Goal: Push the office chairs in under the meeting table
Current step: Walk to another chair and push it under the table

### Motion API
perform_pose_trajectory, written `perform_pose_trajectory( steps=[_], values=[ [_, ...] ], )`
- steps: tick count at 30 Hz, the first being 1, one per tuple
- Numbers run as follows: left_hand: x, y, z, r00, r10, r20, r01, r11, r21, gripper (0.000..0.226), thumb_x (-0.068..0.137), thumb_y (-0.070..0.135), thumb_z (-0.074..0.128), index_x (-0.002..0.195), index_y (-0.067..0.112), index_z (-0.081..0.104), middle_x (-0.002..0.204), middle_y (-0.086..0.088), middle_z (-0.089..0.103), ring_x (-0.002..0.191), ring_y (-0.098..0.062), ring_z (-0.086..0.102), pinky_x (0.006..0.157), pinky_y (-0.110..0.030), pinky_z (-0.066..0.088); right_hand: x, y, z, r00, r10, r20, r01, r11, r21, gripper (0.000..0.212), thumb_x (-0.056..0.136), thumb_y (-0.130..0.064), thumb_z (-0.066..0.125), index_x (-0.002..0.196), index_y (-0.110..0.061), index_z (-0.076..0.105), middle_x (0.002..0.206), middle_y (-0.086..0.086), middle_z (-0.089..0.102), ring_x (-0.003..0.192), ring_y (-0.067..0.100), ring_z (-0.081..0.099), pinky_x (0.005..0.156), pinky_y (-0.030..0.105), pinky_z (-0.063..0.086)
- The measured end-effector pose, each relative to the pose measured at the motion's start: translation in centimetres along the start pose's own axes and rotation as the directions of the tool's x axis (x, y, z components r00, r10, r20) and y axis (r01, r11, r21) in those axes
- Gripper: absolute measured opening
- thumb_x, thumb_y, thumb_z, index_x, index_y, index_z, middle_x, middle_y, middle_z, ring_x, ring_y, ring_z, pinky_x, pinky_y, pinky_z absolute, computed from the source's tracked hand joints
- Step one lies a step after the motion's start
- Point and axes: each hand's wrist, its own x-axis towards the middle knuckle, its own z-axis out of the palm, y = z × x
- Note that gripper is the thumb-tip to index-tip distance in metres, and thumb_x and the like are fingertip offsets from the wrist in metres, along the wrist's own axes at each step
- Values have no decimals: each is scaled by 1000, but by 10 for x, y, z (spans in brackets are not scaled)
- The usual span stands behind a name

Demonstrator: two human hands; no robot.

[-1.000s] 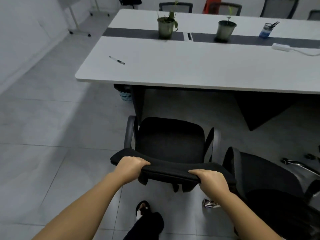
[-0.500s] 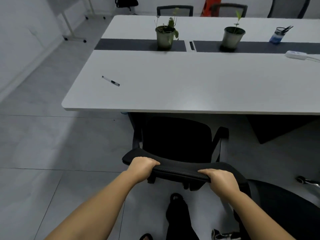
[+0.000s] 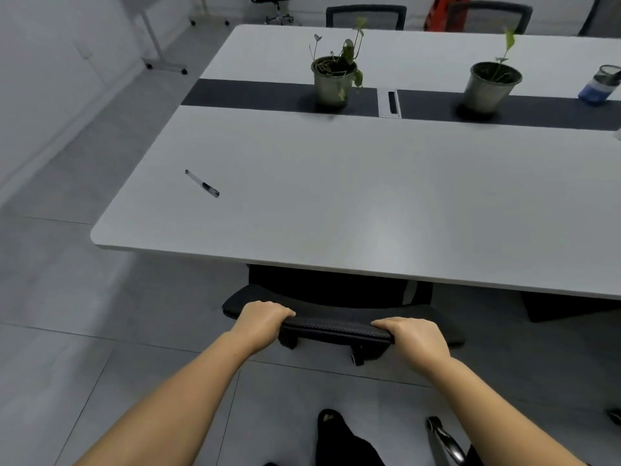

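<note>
The left hand (image 3: 262, 319) and the right hand (image 3: 413, 338) are each gripping the top edge of the black office chair (image 3: 336, 326), fingers curled over its backrest. The chair's seat is sitting beneath the near edge of the white meeting table (image 3: 336, 203). A pen (image 3: 202, 183) is lying on the table's left part.

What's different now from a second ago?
The chair has rolled forward: its seat and armrests, earlier short of the table, now sit under its edge. The left hand and right hand still grip the backrest top. Pen and plants unmoved.
</note>
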Motion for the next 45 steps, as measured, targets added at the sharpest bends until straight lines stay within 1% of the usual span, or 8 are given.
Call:
perform_pose_trajectory(
  steps=[11, 14, 19, 26, 32, 39, 42, 45],
  values=[
    [48, 2, -17, 1000, 5, -26, -6, 999, -38, 52, 88, 0, 43, 131, 27, 48, 131, 2, 59, 118, -21, 54, 88, -35, 48, 43, 32, -29, 1000, 6, 18, -5, 1000, -26, 53, 87, -10, 41, 129, -43, 44, 137, -17, 49, 122, 9, 49, 91, 24, 42],
    [53, 2, -18, 998, 29, -62, -31, 999, -17, 45, 85, 1, 47, 117, 28, 59, 115, 4, 68, 102, -20, 62, 74, -32, 50, 46, 36, -30, 1000, 5, 16, -4, 1000, -9, 54, 86, -9, 41, 129, -42, 44, 137, -17, 49, 122, 9, 48, 92, 24, 42],
    [48, 2, -16, 1000, 9, -17, -9, 1000, 14, 32, 79, 2, 46, 90, 28, 62, 90, 4, 69, 80, -17, 61, 49, -27, 31, 41, 33, -22, 1000, -6, 24, 6, 1000, -16, 53, 86, -11, 41, 129, -42, 44, 135, -17, 50, 120, 10, 50, 90, 26, 44],
    [37, -2, -26, 994, 37, 99, -35, 999, -29, 25, 80, 16, 49, 101, 24, 58, 105, 2, 66, 95, -21, 59, 70, -35, 48, 35, 26, -18, 991, -29, 132, 28, 1000, 12, 49, 86, -25, 48, 134, -35, 39, 138, -11, 47, 123, 13, 46, 93, 29, 42],
    [9, 0, -46, 991, 84, 103, -82, 996, -18, 56, 88, 44, 49, 139, 24, 35, 143, 2, 43, 129, -17, 41, 100, -36, 41, 11, 4, -41, 993, -36, 115, 11, 978, 209, 67, 84, -44, 55, 142, -32, 23, 147, -4, 35, 131, 16, 35, 105, 32, 35],
    [-96, 5, -76, 940, 21, -342, -174, 889, -423, 54, 80, 56, 39, 131, 38, 43, 133, 18, 49, 123, 5, 38, 100, -16, 34, -73, -79, -62, 984, 62, -168, 76, 705, 706, 59, 82, -37, 62, 134, -40, 35, 132, -23, 45, 121, -9, 41, 101, 19, 34],
    [-160, 7, -72, 922, -91, -377, -181, 760, -625, 45, 78, 53, 47, 123, 44, 48, 125, 32, 52, 119, 9, 43, 97, -6, 33, -116, -114, -49, 967, 157, -202, 74, 584, 808, 54, 82, -30, 63, 129, -43, 40, 126, -24, 52, 116, -10, 46, 97, 19, 39],
    [-216, 9, -55, 901, -252, -354, -160, 566, -809, 42, 74, 49, 53, 116, 47, 55, 120, 31, 56, 113, 8, 51, 92, -3, 37, -158, -148, -30, 933, 292, -211, 58, 457, 887, 48, 83, -24, 61, 124, -43, 45, 119, -21, 59, 113, -8, 50, 93, 20, 42]
  ],
)
